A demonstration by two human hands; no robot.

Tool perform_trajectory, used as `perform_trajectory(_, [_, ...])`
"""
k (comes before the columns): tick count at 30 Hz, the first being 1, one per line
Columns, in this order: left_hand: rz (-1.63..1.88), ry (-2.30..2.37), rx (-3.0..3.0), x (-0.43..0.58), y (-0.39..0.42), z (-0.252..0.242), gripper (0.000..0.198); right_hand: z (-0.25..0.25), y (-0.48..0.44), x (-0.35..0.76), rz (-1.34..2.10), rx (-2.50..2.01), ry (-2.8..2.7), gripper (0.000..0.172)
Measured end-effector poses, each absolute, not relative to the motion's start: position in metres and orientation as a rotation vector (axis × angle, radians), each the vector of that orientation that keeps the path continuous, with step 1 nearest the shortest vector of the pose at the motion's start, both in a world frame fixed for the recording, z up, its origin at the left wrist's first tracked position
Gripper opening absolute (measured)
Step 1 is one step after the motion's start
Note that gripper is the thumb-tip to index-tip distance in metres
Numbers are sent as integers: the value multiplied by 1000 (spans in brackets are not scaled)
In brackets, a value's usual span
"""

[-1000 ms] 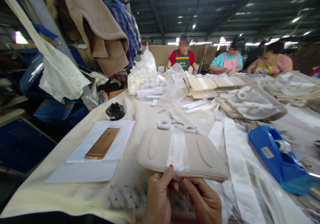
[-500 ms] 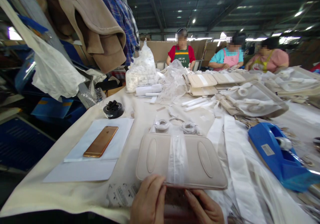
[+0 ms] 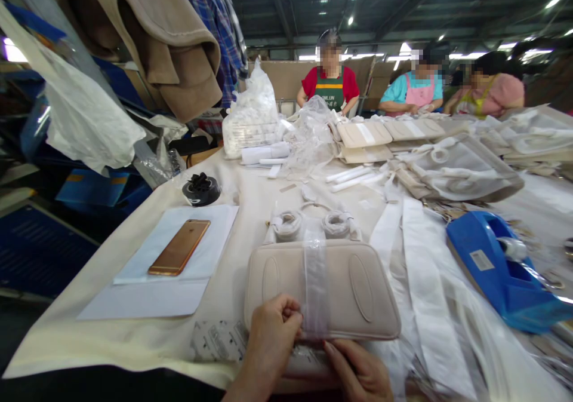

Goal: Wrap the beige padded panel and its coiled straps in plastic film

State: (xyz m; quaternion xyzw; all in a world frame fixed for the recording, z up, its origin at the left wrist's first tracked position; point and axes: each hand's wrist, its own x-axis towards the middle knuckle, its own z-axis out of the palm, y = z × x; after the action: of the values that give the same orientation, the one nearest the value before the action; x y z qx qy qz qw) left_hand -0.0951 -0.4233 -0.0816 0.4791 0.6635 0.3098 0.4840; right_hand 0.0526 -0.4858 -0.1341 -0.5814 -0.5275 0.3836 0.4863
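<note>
A beige bag panel (image 3: 344,282) with two raised ovals lies in front of me, wrapped across its middle by a translucent strip (image 3: 316,270). My left hand (image 3: 273,333) is closed in a pinch over the panel's lower edge, fingertips beside the strip's left side; whatever sits between them is too small to see. My right hand (image 3: 360,369) grips the lower edge right of the strip, thumb at the edge and the other fingers partly hidden. Behind the panel lie two wrapped strap coils, a left coil (image 3: 287,225) and a right coil (image 3: 335,224).
Left are a phone (image 3: 179,247) on white paper (image 3: 143,303) and a black tape roll (image 3: 201,190). A blue tape dispenser (image 3: 487,270) and white strips (image 3: 425,282) lie right. Beige bags (image 3: 364,134) are stacked at the back, where several people work.
My left hand has risen from below the panel's edge onto its front beside the strip, fingers now curled. My right hand stays at the lower edge, shifted slightly left. The view tilted slightly.
</note>
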Motion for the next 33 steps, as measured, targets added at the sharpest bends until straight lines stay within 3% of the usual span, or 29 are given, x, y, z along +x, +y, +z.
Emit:
perform_trajectory(8, [691, 1569, 1083, -87, -419, -88, 18, -152, -482, 56, 674, -1517, -1699, 47])
perform_trajectory(11, [657, 1556, 1110, -85, -418, -86, 16, -153, -479, 58, 496, -1573, -1933, 40])
perform_trajectory(14, [654, 1587, 1205, -82, -419, -83, 7, -146, -478, 59, 208, -1550, -2189, 21])
perform_trajectory(16, [640, 1649, 1308, -79, -419, -80, 11, -136, -479, 60, -13, -1469, -2321, 23])
perform_trajectory(23, [583, 1689, 1471, -77, -418, -77, 16, -93, -458, 67, -254, -1257, -2156, 24])
perform_trajectory(28, [503, 1721, 1728, -81, -432, -88, 12, -98, -433, 79, -403, -1153, -2242, 31])
perform_trajectory(30, [639, 1729, 2005, -93, -435, -91, 15, -102, -432, 89, -398, -1116, -2262, 29])
perform_trajectory(33, [1112, 1799, 2364, -123, -422, -88, 12, -101, -432, 112, -401, -1161, -2165, 27])
